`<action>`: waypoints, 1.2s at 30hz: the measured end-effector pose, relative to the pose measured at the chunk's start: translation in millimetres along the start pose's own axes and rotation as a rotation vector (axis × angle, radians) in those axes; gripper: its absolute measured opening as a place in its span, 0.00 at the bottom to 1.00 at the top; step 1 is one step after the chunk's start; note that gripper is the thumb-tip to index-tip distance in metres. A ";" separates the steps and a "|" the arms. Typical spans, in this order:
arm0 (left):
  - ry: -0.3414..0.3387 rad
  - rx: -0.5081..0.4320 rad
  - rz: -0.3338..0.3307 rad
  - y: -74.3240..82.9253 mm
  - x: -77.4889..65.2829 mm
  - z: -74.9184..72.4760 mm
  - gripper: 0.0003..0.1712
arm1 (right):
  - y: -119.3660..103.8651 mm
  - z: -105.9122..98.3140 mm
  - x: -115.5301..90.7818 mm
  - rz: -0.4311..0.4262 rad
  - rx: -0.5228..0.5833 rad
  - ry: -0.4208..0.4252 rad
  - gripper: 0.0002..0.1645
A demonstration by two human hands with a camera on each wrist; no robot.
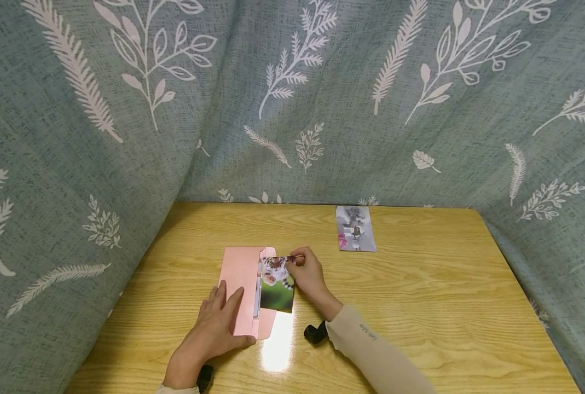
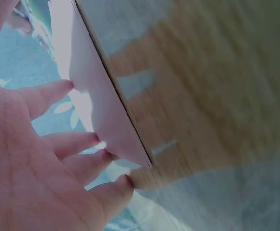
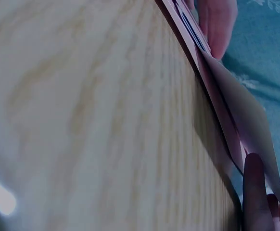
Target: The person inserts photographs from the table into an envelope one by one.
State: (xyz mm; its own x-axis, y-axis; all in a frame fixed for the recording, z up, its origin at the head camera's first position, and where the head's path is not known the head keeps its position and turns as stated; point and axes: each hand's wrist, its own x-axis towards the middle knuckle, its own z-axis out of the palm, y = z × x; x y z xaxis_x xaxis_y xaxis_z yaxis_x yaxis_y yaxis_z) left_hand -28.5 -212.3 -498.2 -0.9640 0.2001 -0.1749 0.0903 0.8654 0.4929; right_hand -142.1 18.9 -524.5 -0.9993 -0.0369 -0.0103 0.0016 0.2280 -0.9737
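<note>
Right fingers point(image 1: 302, 252) pinch the tiger card point(image 1: 277, 293) by its corner, left fingers point(image 1: 235, 301) spread on the envelope point(image 1: 240, 267).

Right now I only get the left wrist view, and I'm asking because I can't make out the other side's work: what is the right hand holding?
Observer: The right hand pinches a tiger photo by its right side.
Operator: And where does that photo sit?
Observer: In the head view it overlaps the flap of the pink envelope, at the opening.
Operator: Is there another photo, out of my sight?
Observer: Yes, a mostly grey photo lies near the far edge of the table, to the right of the envelope.
</note>
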 end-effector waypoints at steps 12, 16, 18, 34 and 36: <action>0.003 0.019 -0.001 -0.2 -0.1 -0.9 0.66 | -7.6 12.8 -0.8 -0.010 -0.018 -0.035 0.14; 0.004 0.019 0.005 -0.4 0.2 -1.0 0.66 | -7.5 17.5 -0.5 -0.018 -0.021 -0.035 0.13; 0.001 0.017 0.007 -0.4 0.2 -1.3 0.65 | -6.4 20.2 -0.1 -0.017 -0.027 -0.033 0.13; 0.008 0.026 0.015 -0.9 1.8 -1.2 0.65 | -10.2 35.7 -1.2 -0.048 -0.051 -0.055 0.12; 0.005 0.026 0.015 -0.9 1.5 -1.0 0.65 | -10.8 36.6 -2.1 -0.047 -0.055 -0.057 0.12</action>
State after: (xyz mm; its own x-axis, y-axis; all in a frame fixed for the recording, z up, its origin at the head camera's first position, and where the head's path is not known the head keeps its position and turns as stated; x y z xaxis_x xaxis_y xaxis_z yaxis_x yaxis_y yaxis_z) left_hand -30.2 -213.2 -498.1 -0.9638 0.2108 -0.1633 0.1110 0.8740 0.4732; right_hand -138.6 -19.1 -522.3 -0.9943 -0.1041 0.0210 -0.0493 0.2776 -0.9594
